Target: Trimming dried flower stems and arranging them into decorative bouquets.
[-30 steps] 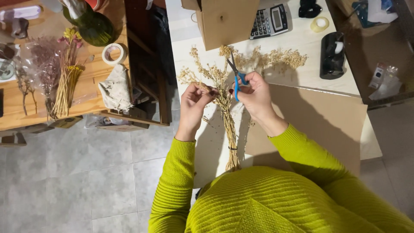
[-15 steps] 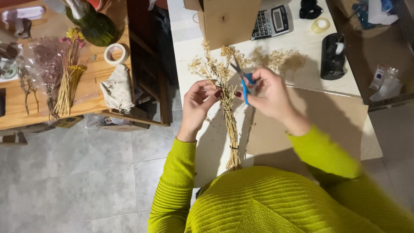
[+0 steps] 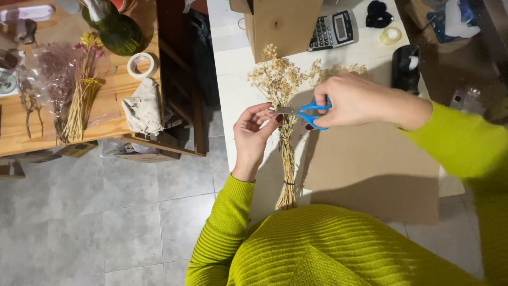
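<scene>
A bundle of dried beige flowers lies on the white table, stems toward me, fluffy heads at the far end. My right hand grips blue-handled scissors, whose blades point left across the stems just below the heads. My left hand rests at the bundle's left side, fingertips pinching the stems close to the blade tips. Lime-green knitted sleeves cover both my arms.
A sheet of brown cardboard lies right of the bundle. At the back stand a cardboard box, a calculator, a tape roll and a black dispenser. A wooden table at left holds dried flowers, a green bottle, white tape.
My right hand has swung the scissors from pointing up-left to lying flat across the stems. My left hand has shifted lower along the bundle.
</scene>
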